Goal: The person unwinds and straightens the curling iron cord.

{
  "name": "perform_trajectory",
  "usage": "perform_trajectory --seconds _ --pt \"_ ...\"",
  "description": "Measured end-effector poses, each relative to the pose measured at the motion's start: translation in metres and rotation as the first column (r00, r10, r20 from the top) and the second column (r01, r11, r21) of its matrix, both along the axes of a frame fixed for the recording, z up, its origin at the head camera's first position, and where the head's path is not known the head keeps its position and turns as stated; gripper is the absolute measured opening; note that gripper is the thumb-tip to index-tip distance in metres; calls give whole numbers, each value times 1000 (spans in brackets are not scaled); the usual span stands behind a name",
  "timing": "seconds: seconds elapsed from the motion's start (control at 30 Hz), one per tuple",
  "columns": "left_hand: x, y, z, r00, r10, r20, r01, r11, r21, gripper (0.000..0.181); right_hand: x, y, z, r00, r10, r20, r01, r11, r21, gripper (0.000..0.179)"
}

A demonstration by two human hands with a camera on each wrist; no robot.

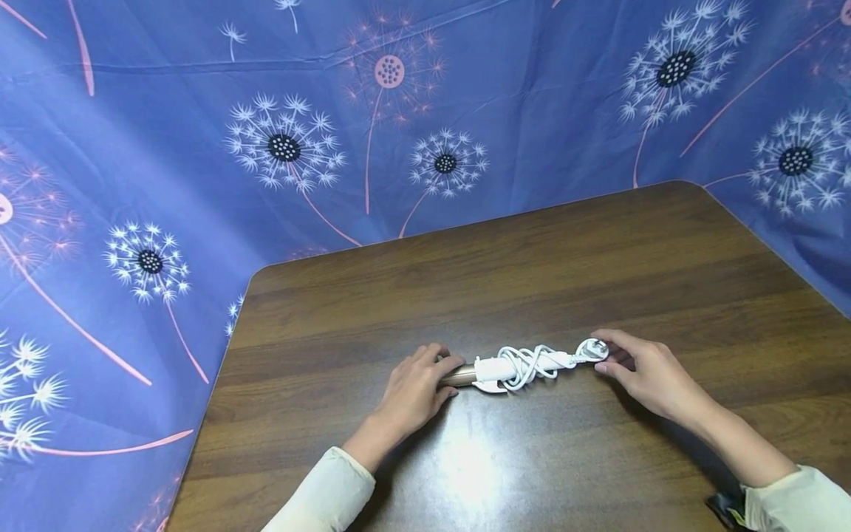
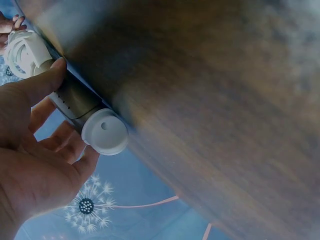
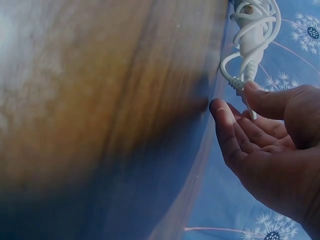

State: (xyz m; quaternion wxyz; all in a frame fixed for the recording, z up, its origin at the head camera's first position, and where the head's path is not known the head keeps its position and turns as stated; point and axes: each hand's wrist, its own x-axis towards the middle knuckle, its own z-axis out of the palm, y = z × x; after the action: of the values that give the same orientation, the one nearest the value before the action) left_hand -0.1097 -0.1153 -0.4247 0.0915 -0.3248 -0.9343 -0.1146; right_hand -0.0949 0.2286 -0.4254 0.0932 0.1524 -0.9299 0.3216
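A curling iron with a white handle (image 1: 492, 368) and a bronze barrel (image 1: 457, 376) lies across the table. Its white cord (image 1: 530, 367) is wound several times round the handle. My left hand (image 1: 414, 384) grips the barrel, thumb on one side and fingers on the other. The white end cap (image 2: 106, 132) sticks out beyond that hand in the left wrist view. At the other end, my right hand (image 1: 654, 375) holds the white plug (image 1: 594, 349) between thumb and fingers. In the right wrist view the thumb (image 3: 270, 102) overlaps the plug end of the cord.
The brown wooden table (image 1: 372, 295) has rounded far corners. A blue cloth (image 1: 199, 185) printed with dandelions hangs behind and beside it. Something small and black (image 1: 726, 510) shows by the right sleeve (image 1: 798, 502) at the lower right.
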Motion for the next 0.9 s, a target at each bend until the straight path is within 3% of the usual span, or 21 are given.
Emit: perform_trajectory --seconds 0.5,0.9 --pt "4 2 4 999 -30 -44 29 999 -34 39 0 -2 3 999 -4 -52 1 999 -43 35" --pt "9 -1 15 999 27 -24 -28 1000 -11 44 -5 -6 18 987 -11 -161 -2 997 -81 39"
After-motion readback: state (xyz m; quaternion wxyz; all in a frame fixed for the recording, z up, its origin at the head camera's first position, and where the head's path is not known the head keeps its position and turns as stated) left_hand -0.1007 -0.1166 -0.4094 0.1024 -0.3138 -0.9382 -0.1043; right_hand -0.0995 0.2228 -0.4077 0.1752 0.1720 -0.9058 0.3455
